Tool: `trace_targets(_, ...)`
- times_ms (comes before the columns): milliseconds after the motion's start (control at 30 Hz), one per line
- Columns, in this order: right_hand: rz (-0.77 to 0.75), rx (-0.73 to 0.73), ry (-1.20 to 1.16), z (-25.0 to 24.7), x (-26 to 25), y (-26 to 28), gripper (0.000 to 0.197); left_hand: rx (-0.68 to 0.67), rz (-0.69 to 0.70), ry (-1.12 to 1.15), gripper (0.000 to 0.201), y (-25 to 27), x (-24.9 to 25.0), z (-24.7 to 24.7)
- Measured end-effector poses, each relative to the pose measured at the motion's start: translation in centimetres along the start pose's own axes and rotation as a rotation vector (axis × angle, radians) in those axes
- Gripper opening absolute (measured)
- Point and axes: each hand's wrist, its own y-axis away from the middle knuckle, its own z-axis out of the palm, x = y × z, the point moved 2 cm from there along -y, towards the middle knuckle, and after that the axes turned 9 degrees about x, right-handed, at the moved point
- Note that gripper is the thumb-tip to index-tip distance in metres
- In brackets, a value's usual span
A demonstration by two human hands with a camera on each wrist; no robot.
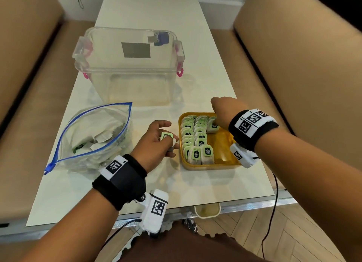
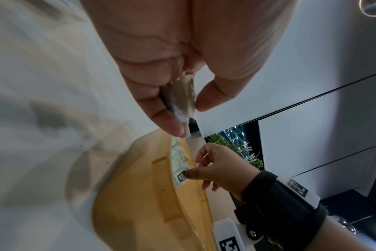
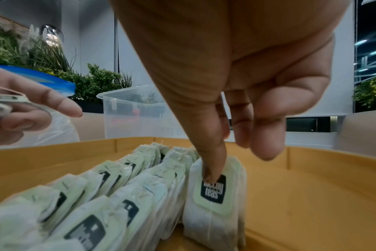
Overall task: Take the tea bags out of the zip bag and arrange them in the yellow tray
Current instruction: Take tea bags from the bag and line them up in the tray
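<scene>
While the right hand [image 1: 222, 109] presses a fingertip on the first tea bag [image 3: 215, 200] of a third row in the yellow tray [image 1: 225, 164], the left hand [image 1: 156, 142] pinches spare tea bags [image 1: 166, 136] beside the open zip bag [image 1: 94, 136]; I judge the next bag goes just nearer.

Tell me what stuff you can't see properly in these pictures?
- How many tea bags remain in the zip bag: head view, they are crumpled together behind glary plastic.
- The tea bag in the left hand: left wrist view, blurred and half covered by fingers.
- The yellow tray corner: head view, hidden by the right hand and its wristband.
- The small blue thing in the clear box: too small to identify.
</scene>
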Motion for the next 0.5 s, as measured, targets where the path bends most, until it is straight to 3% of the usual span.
trace_targets(67, 0.013, 0.010, 0.003, 0.05, 0.09, -0.13, 0.026, -0.011, 0.002, -0.006, 0.038, -0.07, -0.07, 0.17)
trace_targets(233, 0.008, -0.068, 0.055, 0.15, -0.05, -0.70, 0.014, -0.026, -0.001, 0.002, 0.038, -0.31, -0.18, 0.41)
trace_targets(500, 0.016, -0.053, 0.054, 0.23, 0.12, -0.61, 0.012, -0.053, 0.050, -0.014, 0.043, -0.38, -0.60, 0.34)
